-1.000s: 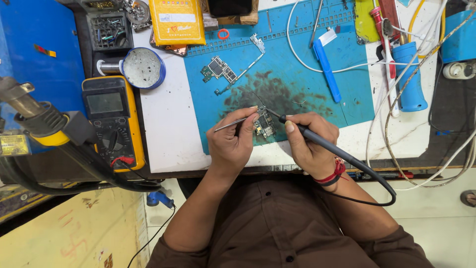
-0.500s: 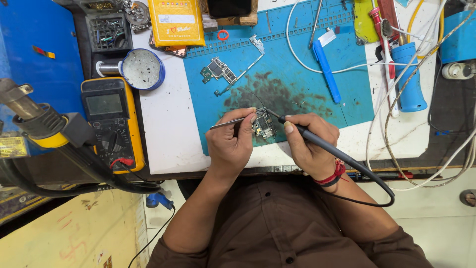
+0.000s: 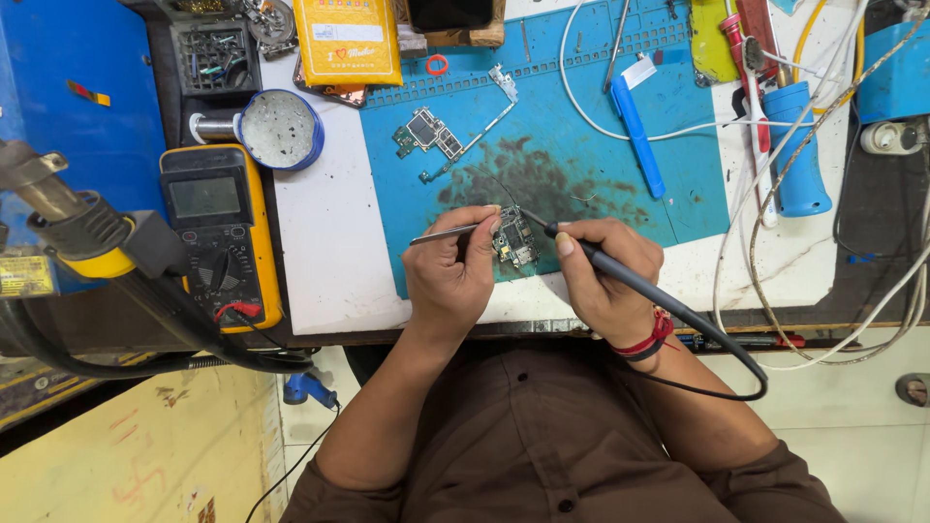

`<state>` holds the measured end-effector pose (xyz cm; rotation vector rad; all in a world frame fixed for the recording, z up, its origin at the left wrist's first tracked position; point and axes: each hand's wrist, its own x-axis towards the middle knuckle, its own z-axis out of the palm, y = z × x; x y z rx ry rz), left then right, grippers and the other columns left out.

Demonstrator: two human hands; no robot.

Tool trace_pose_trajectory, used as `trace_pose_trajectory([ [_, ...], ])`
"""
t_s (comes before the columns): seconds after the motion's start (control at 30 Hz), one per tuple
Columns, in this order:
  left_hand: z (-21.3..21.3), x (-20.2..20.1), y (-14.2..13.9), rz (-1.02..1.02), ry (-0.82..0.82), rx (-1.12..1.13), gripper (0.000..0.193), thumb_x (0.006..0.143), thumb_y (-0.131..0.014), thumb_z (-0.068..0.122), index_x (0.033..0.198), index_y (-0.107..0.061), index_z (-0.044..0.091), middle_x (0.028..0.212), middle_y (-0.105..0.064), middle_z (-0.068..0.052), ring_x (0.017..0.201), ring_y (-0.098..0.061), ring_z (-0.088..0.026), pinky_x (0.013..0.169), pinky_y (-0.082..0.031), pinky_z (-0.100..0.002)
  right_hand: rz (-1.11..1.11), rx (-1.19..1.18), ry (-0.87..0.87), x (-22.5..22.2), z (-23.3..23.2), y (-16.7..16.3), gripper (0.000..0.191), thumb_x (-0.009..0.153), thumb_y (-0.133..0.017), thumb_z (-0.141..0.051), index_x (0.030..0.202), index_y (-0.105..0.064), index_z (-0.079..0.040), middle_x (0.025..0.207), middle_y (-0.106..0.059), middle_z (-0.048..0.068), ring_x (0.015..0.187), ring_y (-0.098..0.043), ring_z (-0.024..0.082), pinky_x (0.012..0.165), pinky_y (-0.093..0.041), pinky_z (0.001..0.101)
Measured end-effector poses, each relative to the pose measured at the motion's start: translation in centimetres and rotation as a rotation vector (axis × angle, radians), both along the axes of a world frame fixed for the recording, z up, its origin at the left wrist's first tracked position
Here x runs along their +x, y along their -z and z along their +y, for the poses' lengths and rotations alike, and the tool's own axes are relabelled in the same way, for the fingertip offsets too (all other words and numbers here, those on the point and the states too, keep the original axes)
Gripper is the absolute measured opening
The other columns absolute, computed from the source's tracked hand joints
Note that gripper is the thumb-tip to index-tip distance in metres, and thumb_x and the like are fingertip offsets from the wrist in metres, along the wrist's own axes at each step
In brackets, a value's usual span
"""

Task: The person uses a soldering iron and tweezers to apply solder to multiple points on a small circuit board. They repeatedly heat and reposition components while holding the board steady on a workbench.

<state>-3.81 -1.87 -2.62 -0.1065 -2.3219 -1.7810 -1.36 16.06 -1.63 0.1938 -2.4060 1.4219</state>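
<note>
close up, small green circuit board (image 3: pixel 514 242), left hand (image 3: pixel 453 271) fingers pinching tweezers (image 3: pixel 446 234), right hand (image 3: pixel 603 276) fingers gripping soldering iron (image 3: pixel 639 289)

Both forearms reach forward from a brown-shirted torso, bare from the elbows, converging toward the middle; the left hand (image 3: pixel 453 276) is curled, thumb and forefinger pinched on a thin metal tool; the right hand (image 3: pixel 603 281) is closed in a pen grip round a dark-handled iron, thumb extended along it; a red thread band circles the right wrist.
</note>
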Motion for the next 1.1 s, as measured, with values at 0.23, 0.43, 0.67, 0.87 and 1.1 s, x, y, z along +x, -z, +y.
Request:
trace_pose_trajectory([
  [0.23, 0.0, 0.1, 0.0, 0.000, -0.011, -0.014, 0.008, 0.099, -0.073, 0.004, 0.107, -0.073, 0.001, 0.089, -0.077, -0.007, 0.070, -0.068, -0.007, 0.061, -0.053, -0.022, 0.024, 0.008, -0.026, 0.0, 0.0, -0.2, 0.005, 0.100, -0.070, -0.002, 0.104, -0.069, 0.001, 0.086, -0.070, 0.011, 0.069, -0.064, 0.016, 0.064, -0.047, 0.0280],
  [0.43, -0.2, 0.2, 0.7, -0.013, 0.006, 0.057, 0.010, 0.101, -0.073, 0.006, 0.110, -0.073, 0.001, 0.087, -0.075, -0.005, 0.070, -0.065, -0.005, 0.061, -0.051, -0.021, -0.037, -0.007, 0.020, 0.2, 0.1, -0.1, 0.006, 0.097, -0.070, -0.001, 0.102, -0.070, 0.002, 0.077, -0.068, 0.010, 0.061, -0.062, 0.017, 0.059, -0.046, 0.0282],
  [0.67, -1.4, 0.8, 0.9, 0.000, 0.008, 0.160, 0.015, 0.103, -0.070, 0.008, 0.116, -0.070, 0.001, 0.095, -0.074, -0.004, 0.072, -0.064, -0.005, 0.063, -0.050, -0.019, 0.039, 0.142, -0.170, -1.1, -0.2, -0.2, 0.038, 0.093, -0.071, -0.004, 0.130, -0.063, -0.002, 0.111, -0.074, 0.013, 0.088, -0.075, 0.028, 0.080, -0.059, 0.0351],
  [0.87, -4.6, 2.3, -0.7, 0.138, -0.093, -0.180, 0.015, 0.099, -0.073, 0.008, 0.112, -0.070, 0.000, 0.097, -0.076, -0.010, 0.067, -0.063, -0.010, 0.062, -0.050, -0.022, 0.031, 0.294, -0.313, -1.5, -0.6, -1.2, 0.068, 0.076, -0.076, -0.011, 0.138, -0.050, -0.003, 0.138, -0.066, 0.018, 0.095, -0.067, 0.033, 0.083, -0.054, 0.0414],
  [1.1, -5.8, 2.7, -1.2, 0.177, 0.078, -0.358, 0.017, 0.094, -0.078, 0.009, 0.107, -0.068, 0.004, 0.107, -0.076, -0.013, 0.092, -0.078, -0.026, 0.076, -0.062, -0.032, 0.007, 0.384, -0.314, -2.2, -1.3, -1.2, 0.066, 0.077, -0.081, -0.021, 0.135, -0.055, -0.005, 0.127, -0.068, 0.017, 0.092, -0.068, 0.032, 0.080, -0.054, 0.0420],
])
